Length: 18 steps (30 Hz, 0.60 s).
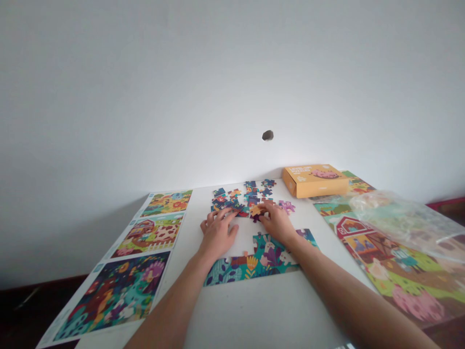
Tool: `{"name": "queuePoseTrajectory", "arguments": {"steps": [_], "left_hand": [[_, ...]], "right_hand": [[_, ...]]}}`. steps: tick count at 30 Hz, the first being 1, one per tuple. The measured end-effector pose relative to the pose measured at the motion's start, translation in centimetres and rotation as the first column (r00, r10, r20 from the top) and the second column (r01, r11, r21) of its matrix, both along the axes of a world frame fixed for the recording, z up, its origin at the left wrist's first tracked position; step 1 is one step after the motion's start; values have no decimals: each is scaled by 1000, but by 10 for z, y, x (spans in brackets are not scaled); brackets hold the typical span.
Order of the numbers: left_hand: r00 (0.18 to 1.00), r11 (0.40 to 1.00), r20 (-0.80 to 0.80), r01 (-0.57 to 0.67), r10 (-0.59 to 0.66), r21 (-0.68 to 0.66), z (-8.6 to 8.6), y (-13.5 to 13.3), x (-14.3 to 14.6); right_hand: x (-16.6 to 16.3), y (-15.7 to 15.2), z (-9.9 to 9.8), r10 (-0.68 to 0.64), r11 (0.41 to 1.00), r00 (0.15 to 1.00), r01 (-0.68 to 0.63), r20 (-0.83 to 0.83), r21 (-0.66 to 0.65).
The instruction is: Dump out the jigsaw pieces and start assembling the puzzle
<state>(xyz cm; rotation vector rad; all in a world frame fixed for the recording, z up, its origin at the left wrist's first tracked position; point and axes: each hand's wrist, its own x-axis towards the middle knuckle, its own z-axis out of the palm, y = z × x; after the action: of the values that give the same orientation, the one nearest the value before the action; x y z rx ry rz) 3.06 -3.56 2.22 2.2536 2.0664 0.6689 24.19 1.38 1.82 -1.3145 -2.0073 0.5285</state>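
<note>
Loose puzzle pieces (251,191) lie in a group at the far side of the white table. My left hand (219,230) rests at the near left of that group, fingers spread and fingertips touching dark pieces. My right hand (276,220) pinches a yellow-orange puzzle piece (255,210) between thumb and fingers, beside the left hand's fingertips. A purple-pink piece (286,207) lies just beyond the right hand. Nearer to me is a partly joined puzzle (250,266) with a white rabbit, flowers and teal ground; my right wrist and forearm cover part of its right side.
A sheet with three printed pictures (148,232) lies along the left. At the back right stands a yellow puzzle box (316,182). An assembled farm picture (392,261) covers the right side, with a clear plastic bag (399,213) on it. Behind is a white wall (181,97) with a hole.
</note>
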Motion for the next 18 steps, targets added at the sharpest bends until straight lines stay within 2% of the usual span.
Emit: {"name": "queuePoseTrajectory", "arguments": {"steps": [4,8,14,18], "left_hand": [[1000,1000,-3,-13,13,4,0,0,0],[1000,999,0,-25,25,29,-3,2,-1],[999,998,-2,-40,40,39,-3,2,-1],[996,996,-27,-83,84,28,-1,2,1]], "right_hand": [[-1,-6,4,177,983,981,-180,73,32],[-1,-10,5,267,959,959,-274,90,74],[-1,-8,3,231,966,968,-240,100,98],[-1,-7,6,144,981,980,-160,139,112]]}}
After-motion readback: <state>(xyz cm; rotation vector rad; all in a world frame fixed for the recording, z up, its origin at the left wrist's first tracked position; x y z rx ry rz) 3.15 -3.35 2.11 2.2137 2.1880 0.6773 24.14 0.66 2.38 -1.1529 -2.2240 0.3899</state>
